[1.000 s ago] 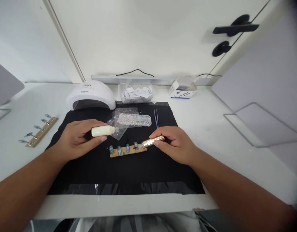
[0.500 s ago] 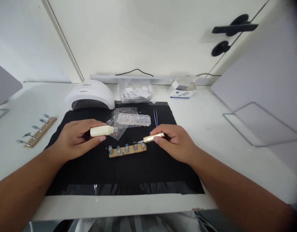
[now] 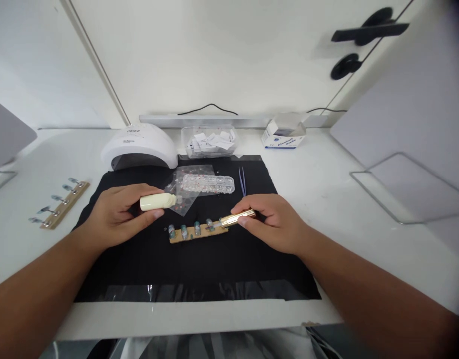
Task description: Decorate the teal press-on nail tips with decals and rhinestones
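Note:
My left hand [image 3: 126, 214] is closed around a pale yellow nail polish bottle [image 3: 156, 201], tilted sideways with its clear neck pointing right. Between the thumb and fingers of my right hand [image 3: 266, 219] is a gold-capped polish brush [image 3: 237, 218]. The brush tip lies over the right part of a wooden strip [image 3: 188, 238], close to a blue-green nail tip [image 3: 210, 224]; whether it touches cannot be seen. Several more decorated nail tips stand in a row along this strip. The one at the right end is largely hidden by the brush.
On the black mat [image 3: 199, 269] lie a clear rhinestone case [image 3: 209, 184], plastic sheets and blue tweezers [image 3: 242, 180]. Behind are a white nail lamp [image 3: 139, 144], a tub of white pads [image 3: 210, 142] and an alcohol pad box [image 3: 283, 135]. Another nail-tip strip [image 3: 65, 205] is at left.
My right hand has lowered the brush slightly, so its tip now lies further left and lower over the strip. My left hand keeps the bottle in nearly the same place. The view has shifted slightly.

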`<state>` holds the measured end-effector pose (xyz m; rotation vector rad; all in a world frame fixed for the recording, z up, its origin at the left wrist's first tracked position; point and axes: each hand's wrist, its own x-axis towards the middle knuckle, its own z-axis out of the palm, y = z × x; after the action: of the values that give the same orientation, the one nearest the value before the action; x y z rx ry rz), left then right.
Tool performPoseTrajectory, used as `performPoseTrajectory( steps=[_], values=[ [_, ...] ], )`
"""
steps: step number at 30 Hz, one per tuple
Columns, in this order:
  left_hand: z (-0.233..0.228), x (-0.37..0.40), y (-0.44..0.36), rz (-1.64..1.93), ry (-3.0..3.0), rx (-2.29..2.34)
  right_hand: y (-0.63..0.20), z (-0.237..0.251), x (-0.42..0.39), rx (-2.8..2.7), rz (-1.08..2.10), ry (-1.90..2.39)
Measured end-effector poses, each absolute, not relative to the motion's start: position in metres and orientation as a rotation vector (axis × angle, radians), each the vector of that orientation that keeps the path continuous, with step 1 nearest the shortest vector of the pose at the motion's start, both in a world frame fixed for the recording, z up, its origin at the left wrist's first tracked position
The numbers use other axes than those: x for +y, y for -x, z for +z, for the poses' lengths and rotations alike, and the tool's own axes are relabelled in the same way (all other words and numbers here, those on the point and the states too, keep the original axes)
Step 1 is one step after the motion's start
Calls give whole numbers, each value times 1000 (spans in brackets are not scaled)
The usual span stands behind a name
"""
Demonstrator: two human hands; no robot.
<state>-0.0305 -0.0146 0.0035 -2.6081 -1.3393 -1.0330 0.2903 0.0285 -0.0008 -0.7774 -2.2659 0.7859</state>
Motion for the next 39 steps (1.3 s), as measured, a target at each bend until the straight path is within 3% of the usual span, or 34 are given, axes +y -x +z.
performPoseTrajectory(
  steps=[9,39],
  values=[
    [3,-17,30,-1021,2602,-1419,-292,-1,31,-2209,721,921],
    [4,-17,32,-1004,2593,-1422,-293,4,28,-2258,760,814]
  ],
)
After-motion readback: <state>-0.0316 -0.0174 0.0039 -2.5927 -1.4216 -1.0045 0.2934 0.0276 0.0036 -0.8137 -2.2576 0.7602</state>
